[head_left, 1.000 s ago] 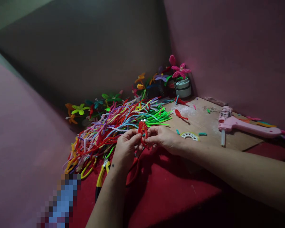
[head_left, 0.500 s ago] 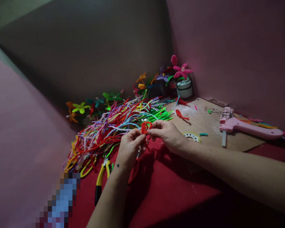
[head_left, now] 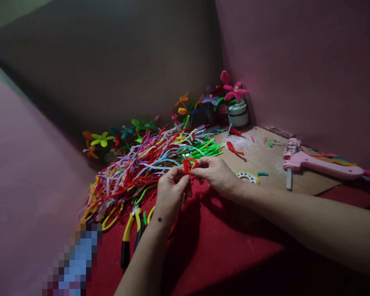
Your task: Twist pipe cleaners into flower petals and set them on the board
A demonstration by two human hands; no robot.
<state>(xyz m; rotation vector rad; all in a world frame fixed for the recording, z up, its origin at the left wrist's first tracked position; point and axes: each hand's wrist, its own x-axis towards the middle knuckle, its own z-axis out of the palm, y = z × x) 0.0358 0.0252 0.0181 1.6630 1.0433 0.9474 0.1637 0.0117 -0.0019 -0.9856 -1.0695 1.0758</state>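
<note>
A red pipe cleaner (head_left: 188, 165), bent into loops, is pinched between both hands above the red table (head_left: 216, 242). My left hand (head_left: 172, 189) grips its lower left side with thumb and fingers. From the right, my right hand (head_left: 217, 174) pinches the loop's other side with its fingertips. Behind the hands lies a large heap of many-coloured pipe cleaners (head_left: 132, 160), with a green bundle (head_left: 208, 148) at its right. Pliers with yellow and black handles (head_left: 129, 234) rest left of my left wrist. The fingers partly hide the red piece.
A pink glue gun (head_left: 320, 164) lies on a wooden board (head_left: 265, 150) at right. On the board are a finished red petal shape (head_left: 234, 148) and a tape roll (head_left: 247, 176). Pipe-cleaner flowers (head_left: 235, 91) and a grey-white jar (head_left: 238, 116) stand by the wall.
The fingers have shifted slightly around the red pipe cleaner, and its dangling lower end is now mostly out of sight. The whole view has moved a little.
</note>
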